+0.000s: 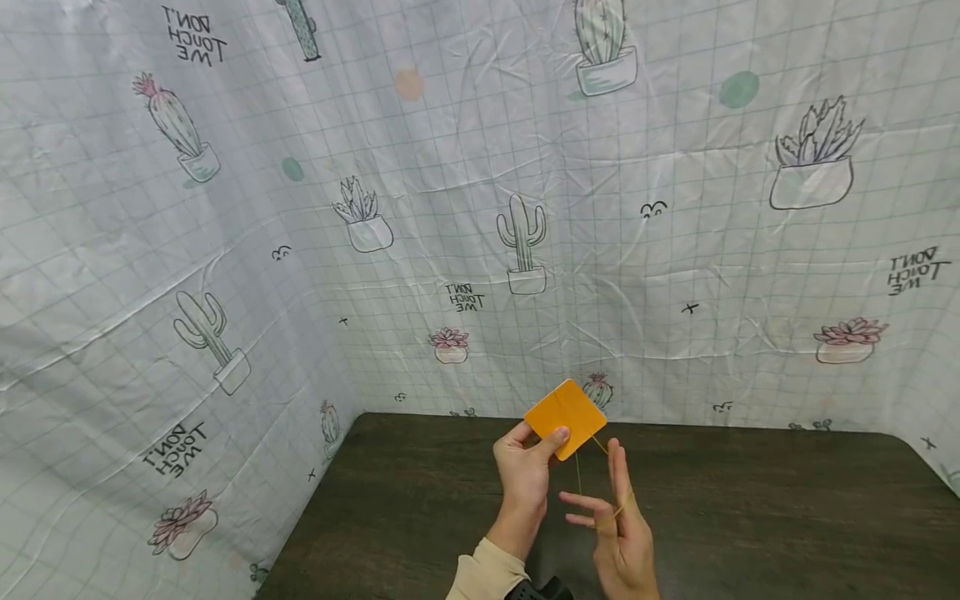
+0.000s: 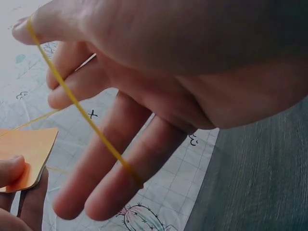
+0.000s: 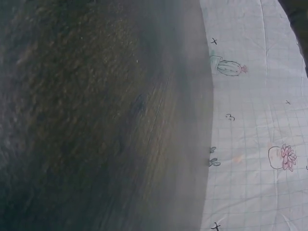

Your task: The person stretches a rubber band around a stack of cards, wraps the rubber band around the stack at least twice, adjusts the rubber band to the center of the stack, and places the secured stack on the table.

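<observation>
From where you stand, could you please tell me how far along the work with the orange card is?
Done: the orange card is held up in the left grip. In hand: the yellow band is stretched across fingers of the right grip and runs toward the card. Remaining, probably: slipping the band off those fingers, which it loops.

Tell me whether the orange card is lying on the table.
No, the left hand holds the orange card up off the table.

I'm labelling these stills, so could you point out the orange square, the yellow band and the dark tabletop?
Orange square [image 1: 567, 408]: head view, middle of its flat face.
Yellow band [image 2: 98, 130]: left wrist view, midway along its stretched strand.
Dark tabletop [image 1: 765, 508]: head view, bare surface towards the right.
</observation>
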Demonstrator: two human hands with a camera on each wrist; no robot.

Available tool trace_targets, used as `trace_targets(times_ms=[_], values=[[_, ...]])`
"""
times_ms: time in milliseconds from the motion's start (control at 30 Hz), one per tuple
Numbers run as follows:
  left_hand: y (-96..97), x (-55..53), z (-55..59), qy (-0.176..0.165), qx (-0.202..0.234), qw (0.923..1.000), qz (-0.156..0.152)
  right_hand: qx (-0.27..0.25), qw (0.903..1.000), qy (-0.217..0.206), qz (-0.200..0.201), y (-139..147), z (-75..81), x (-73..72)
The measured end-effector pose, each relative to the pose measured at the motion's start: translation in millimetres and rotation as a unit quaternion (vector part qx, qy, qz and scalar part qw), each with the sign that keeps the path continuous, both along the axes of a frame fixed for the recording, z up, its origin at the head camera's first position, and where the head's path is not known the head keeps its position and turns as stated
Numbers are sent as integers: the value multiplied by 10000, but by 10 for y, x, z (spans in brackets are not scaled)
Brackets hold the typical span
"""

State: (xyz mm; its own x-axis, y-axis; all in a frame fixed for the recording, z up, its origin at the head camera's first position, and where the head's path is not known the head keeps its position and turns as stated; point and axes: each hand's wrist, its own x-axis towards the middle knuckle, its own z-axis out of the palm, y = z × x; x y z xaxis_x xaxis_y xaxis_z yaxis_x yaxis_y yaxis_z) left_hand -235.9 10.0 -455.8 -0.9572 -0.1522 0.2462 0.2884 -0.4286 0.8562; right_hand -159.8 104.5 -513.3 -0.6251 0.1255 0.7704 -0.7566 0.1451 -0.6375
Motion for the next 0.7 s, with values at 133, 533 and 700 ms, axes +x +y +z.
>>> trace_targets(times_ms=[133,533,700], values=[[18,15,-13,260,-119,9994,171,-46,9999,-19,129,-4,0,13],[18,73,-15,1580,-705,9835,526,-368,9901,-1328,262,24,21,57],[-21,72,-21,1777,-1036,9779,384,-591,9851,-1460,691,89,12,39]])
